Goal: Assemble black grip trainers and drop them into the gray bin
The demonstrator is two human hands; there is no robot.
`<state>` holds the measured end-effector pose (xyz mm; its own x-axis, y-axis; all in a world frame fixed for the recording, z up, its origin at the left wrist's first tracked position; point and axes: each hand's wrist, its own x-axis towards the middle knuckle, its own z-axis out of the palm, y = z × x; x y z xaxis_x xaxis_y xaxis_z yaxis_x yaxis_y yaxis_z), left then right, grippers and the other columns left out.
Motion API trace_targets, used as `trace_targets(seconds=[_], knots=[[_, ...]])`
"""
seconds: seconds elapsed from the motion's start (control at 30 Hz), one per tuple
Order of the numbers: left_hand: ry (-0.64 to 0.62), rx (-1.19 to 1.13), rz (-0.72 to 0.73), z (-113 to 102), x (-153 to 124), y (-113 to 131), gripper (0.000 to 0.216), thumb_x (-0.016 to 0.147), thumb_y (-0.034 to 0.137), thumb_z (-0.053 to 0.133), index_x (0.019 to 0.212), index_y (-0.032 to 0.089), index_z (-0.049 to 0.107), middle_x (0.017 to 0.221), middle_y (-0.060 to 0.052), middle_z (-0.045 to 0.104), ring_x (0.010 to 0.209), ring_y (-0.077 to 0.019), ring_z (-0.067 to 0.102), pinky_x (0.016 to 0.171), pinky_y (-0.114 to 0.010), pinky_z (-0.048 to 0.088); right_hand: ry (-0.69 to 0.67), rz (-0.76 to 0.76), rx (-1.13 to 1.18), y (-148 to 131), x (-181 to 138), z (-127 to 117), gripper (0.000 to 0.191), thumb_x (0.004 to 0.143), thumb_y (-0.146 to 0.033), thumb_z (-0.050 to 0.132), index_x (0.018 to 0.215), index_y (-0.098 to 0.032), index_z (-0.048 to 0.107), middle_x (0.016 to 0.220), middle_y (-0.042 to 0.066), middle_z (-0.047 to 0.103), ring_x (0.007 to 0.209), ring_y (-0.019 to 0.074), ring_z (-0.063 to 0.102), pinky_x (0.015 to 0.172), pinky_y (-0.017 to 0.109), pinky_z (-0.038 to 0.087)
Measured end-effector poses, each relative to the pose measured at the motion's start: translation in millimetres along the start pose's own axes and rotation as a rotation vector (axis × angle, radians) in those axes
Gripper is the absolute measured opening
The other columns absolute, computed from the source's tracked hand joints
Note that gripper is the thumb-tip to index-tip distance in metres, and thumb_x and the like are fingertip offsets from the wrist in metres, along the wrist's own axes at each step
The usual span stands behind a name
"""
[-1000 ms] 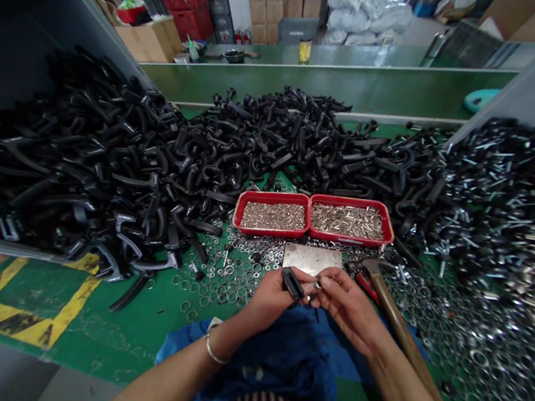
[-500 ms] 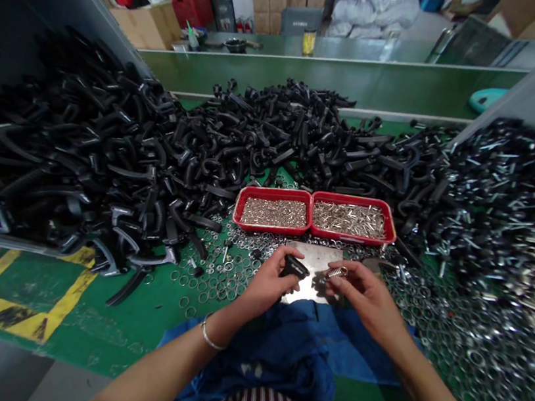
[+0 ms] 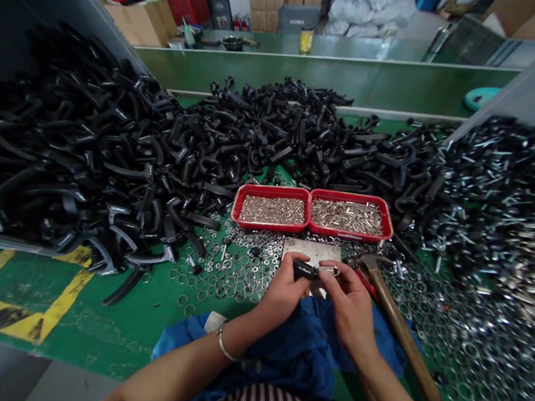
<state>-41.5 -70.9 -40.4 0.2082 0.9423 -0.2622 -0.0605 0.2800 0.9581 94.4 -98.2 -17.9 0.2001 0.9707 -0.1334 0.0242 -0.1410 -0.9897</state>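
My left hand is closed around a black plastic handle piece, which has pale lettering on its side. My right hand pinches a small silver coil spring. The spring is at the right end of the handle piece; whether it is inside it or just against it I cannot tell. Both hands are held close together over a metal plate, partly hidden by them. Blue cloth lies under my wrists.
Two red trays of small metal pins and bits stand behind the plate. Black handles are heaped left and behind. A hammer lies right of my right hand, by a red-handled tool. Metal rings cover the right side.
My hands have come together, bringing the spring to the end of the handle piece. My right forearm has shifted left, uncovering the hammer's wooden handle.
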Motion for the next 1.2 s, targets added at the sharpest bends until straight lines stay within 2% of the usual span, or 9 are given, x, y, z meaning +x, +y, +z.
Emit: trace_targets(seconds=[0.17, 0.3, 0.37, 0.47, 0.6, 0.83, 0.97, 1.1, 1.2], knots=[[-0.193, -0.070, -0.088, -3, -23, 7, 0.037, 0.082, 0.019, 0.060, 0.114, 0.022, 0.042, 0.069, 0.006, 0.053, 0.056, -0.0095, 0.047, 0.054, -0.022, 0.039, -0.087, -0.206, -0.183, -4, -5, -9, 0.014, 0.087, -0.039, 0.066, 0.095, -0.026, 0.069, 0.101, 0.006, 0.065, 0.098, 0.0245, 0.058, 0.091, 0.037, 0.044], [-0.551, -0.135, -0.197, -5, -45, 18, 0.049, 0.083, 0.033, 0.070, 0.122, 0.020, 0.042, 0.088, -0.002, 0.062, 0.061, -0.0094, 0.052, 0.054, -0.022, 0.041, -0.318, 0.012, -0.001, -5, -1, -16, 0.021, 0.088, -0.043, 0.065, 0.094, -0.023, 0.067, 0.089, 0.003, 0.065, 0.082, 0.0192, 0.059, 0.078, 0.032, 0.048], [-0.597, -0.194, -0.233, -6, -52, 20, 0.043, 0.087, 0.041, 0.065, 0.118, 0.019, 0.044, 0.085, -0.003, 0.064, 0.057, -0.0081, 0.050, 0.052, -0.022, 0.040, -0.430, 0.101, 0.070, -5, 0, -23, 0.024, 0.089, -0.045, 0.063, 0.095, -0.022, 0.067, 0.084, 0.002, 0.065, 0.076, 0.0170, 0.059, 0.074, 0.031, 0.048], [-0.478, -0.267, -0.260, -10, -51, 17, 0.030, 0.089, 0.041, 0.063, 0.101, 0.019, 0.046, 0.072, 0.000, 0.064, 0.045, -0.0043, 0.039, 0.044, -0.018, 0.029, -0.443, 0.038, -0.116, -1, 3, -47, 0.023, 0.091, -0.043, 0.061, 0.100, -0.024, 0.069, 0.091, 0.004, 0.068, 0.084, 0.0196, 0.062, 0.080, 0.035, 0.050], [-0.123, -0.358, -0.088, -28, -31, 23, 0.026, 0.088, 0.040, 0.062, 0.092, 0.020, 0.045, 0.074, 0.001, 0.066, 0.045, -0.0044, 0.042, 0.046, -0.018, 0.033, -0.291, -0.317, -0.628, 16, 12, -87, 0.016, 0.094, -0.034, 0.057, 0.096, -0.025, 0.071, 0.099, 0.008, 0.068, 0.102, 0.0266, 0.062, 0.094, 0.046, 0.047], [-0.182, -0.218, -0.067, -43, -5, 38, 0.028, 0.088, 0.043, 0.063, 0.089, 0.017, 0.053, 0.081, -0.003, 0.069, 0.051, -0.0054, 0.049, 0.051, -0.019, 0.037, -0.419, -0.531, -1.166, 40, 24, -100, 0.023, 0.097, -0.020, 0.045, 0.089, -0.020, 0.066, 0.100, 0.014, 0.063, 0.100, 0.0279, 0.058, 0.089, 0.043, 0.049], [-0.024, -0.084, 0.042, -31, -10, 32, 0.031, 0.089, 0.047, 0.062, 0.087, 0.017, 0.054, 0.072, -0.001, 0.068, 0.046, -0.0043, 0.041, 0.048, -0.018, 0.033, -0.329, -0.479, -0.895, 26, 22, -87, 0.016, 0.096, -0.027, 0.050, 0.088, -0.022, 0.063, 0.100, 0.012, 0.064, 0.099, 0.0280, 0.058, 0.090, 0.045, 0.047], [0.033, 0.064, 0.205, -13, -14, 32, 0.032, 0.094, 0.049, 0.053, 0.090, 0.018, 0.062, 0.087, -0.005, 0.069, 0.069, -0.0123, 0.059, 0.065, -0.024, 0.046, -0.175, -0.072, -0.159, 2, 7, -42, 0.019, 0.092, -0.041, 0.061, 0.101, -0.025, 0.061, 0.097, 0.006, 0.067, 0.086, 0.0220, 0.064, 0.082, 0.040, 0.052], [0.087, 0.232, 0.409, -7, -14, 34, 0.025, 0.097, 0.041, 0.049, 0.095, 0.019, 0.062, 0.097, -0.006, 0.066, 0.091, -0.0176, 0.060, 0.087, -0.030, 0.045, -0.258, 0.180, 0.351, -6, -3, -5, 0.028, 0.087, -0.044, 0.068, 0.105, -0.023, 0.063, 0.089, 0.002, 0.069, 0.075, 0.0154, 0.065, 0.077, 0.033, 0.053]])
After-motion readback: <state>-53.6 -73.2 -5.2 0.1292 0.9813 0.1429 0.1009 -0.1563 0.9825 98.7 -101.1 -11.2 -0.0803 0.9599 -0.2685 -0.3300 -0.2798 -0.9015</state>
